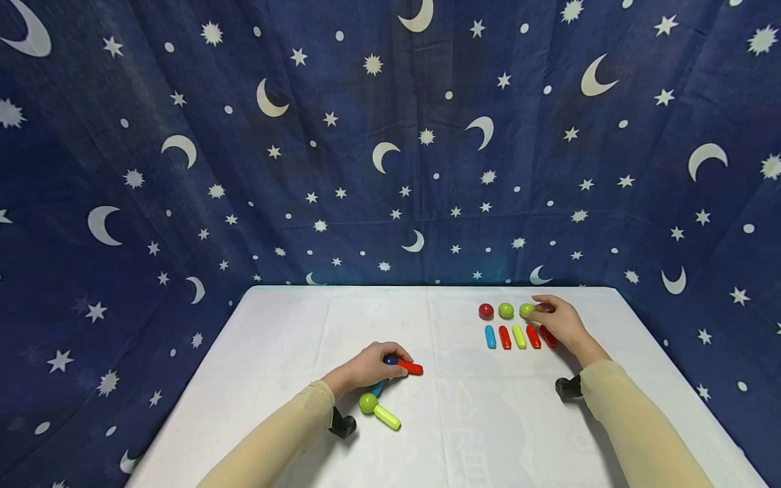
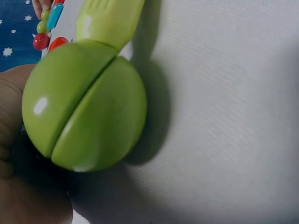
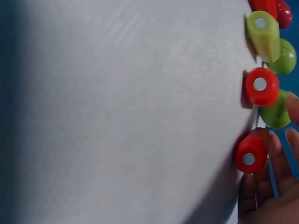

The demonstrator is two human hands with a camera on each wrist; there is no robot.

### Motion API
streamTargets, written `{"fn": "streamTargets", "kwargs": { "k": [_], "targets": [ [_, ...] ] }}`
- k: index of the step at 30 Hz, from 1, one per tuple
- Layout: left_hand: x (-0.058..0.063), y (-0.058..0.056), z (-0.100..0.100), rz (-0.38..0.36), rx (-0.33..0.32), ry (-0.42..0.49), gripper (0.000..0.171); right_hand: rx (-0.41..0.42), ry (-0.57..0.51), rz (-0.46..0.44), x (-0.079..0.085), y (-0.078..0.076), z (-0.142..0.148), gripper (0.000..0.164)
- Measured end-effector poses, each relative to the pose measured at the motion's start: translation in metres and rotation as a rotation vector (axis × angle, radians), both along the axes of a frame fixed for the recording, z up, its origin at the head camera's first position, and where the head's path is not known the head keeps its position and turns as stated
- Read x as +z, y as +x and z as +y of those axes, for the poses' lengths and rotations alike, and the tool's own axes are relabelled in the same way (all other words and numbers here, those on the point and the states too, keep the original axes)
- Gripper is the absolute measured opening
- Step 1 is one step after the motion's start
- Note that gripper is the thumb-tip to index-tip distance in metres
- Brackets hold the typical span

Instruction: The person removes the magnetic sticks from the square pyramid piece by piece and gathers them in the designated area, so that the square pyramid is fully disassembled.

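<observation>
In the head view my left hand bends over a blue ball, and its thumb and fingertips pinch a red magnetic stick beside it. A blue stick angles out below the palm, partly hidden. Nearer me, a green ball meets a yellow-green stick; the left wrist view shows that ball large, with a groove. My right hand reaches over the far-right rows, thumb and forefinger spread beside a green ball. A dark red ball is partly covered by this hand.
Another red ball and green ball continue the back row. In front lie several sticks, among them a blue stick and a yellow-green stick. A star-patterned curtain hangs behind the white table.
</observation>
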State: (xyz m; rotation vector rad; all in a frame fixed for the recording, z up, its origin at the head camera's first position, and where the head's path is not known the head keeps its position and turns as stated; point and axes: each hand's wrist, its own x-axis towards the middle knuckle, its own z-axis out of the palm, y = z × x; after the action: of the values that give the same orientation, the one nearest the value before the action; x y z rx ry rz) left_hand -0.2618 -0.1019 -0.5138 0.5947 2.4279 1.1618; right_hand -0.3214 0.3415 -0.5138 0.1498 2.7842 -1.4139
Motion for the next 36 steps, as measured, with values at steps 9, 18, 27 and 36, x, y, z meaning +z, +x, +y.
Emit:
{"fn": "streamTargets", "kwargs": {
  "k": [9, 18, 27, 36],
  "targets": [
    [0.002, -0.002, 0.007, 0.094, 0.012, -0.088, 0.018, -0.154, -0.040, 0.279, 0.027, 0.012, -0.016, 0.056],
    [0.002, 0.001, 0.006, 0.120, 0.054, -0.076, 0.044, 0.132, 0.000, 0.360, 0.048, 0.033, -0.088, 0.042],
    [0.000, 0.014, -0.008, 0.099, 0.162, -0.029, 0.054, 0.499, 0.145, 0.171, 0.023, 0.057, -0.160, 0.032],
    [-0.002, 0.019, -0.004, 0.173, 0.240, -0.074, 0.038, 0.583, 0.212, 0.048, 0.006, 0.069, -0.208, 0.035]
  ]
}}
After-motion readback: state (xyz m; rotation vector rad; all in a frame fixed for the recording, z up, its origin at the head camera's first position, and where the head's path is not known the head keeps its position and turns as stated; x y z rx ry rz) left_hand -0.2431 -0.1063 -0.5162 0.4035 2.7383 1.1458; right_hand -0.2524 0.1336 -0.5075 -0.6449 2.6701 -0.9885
